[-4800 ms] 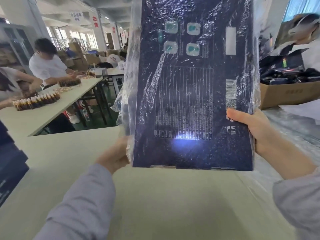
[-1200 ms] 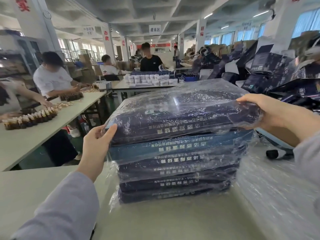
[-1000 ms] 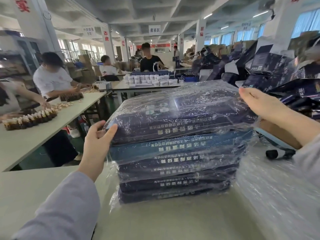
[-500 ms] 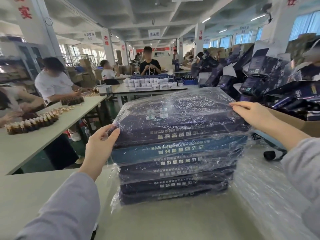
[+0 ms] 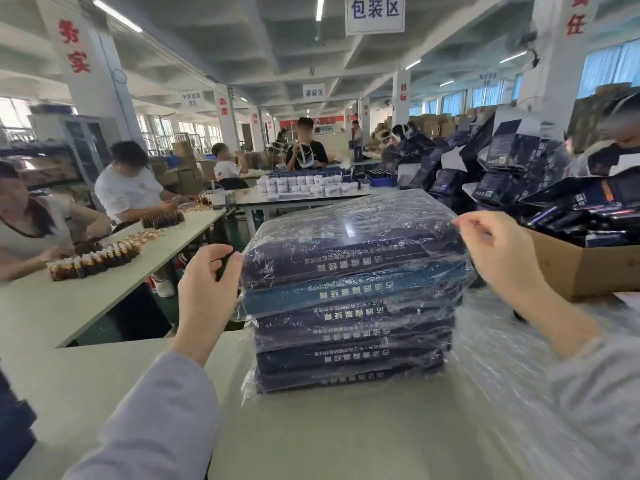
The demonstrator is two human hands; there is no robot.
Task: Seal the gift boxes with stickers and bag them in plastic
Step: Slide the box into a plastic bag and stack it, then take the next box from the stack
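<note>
Both hands had drawn back from the top box [image 5: 346, 251], whose ends they had pressed flat a moment before. Overhead a white sign [image 5: 375, 12] read 包装区, a farther sign [image 5: 314, 92] read 灌装区, and the near pillar [image 5: 90, 98] on the left carried 务实 in red. The box spines bore white Chinese lettering, upside down to me, which I could not read surely. My left hand [image 5: 207, 289] stood upright by the left end of the top box, fingers loosely curled, their tips just touching the plastic there and holding nothing. My right hand [image 5: 498, 251] hung at the box's far right corner, fingers curled; whether thumb and forefinger pinched the film I could not tell. The top box lay flat on the stack [image 5: 349, 341] of thin dark-blue boxes, one a lighter blue, each in crinkled, glossy clear plastic, on the pale table [image 5: 311, 438]. Grey sleeves [image 5: 156, 427] covered my forearms. A brown carton [image 5: 581, 268] of dark boxes sat just to the right.
</note>
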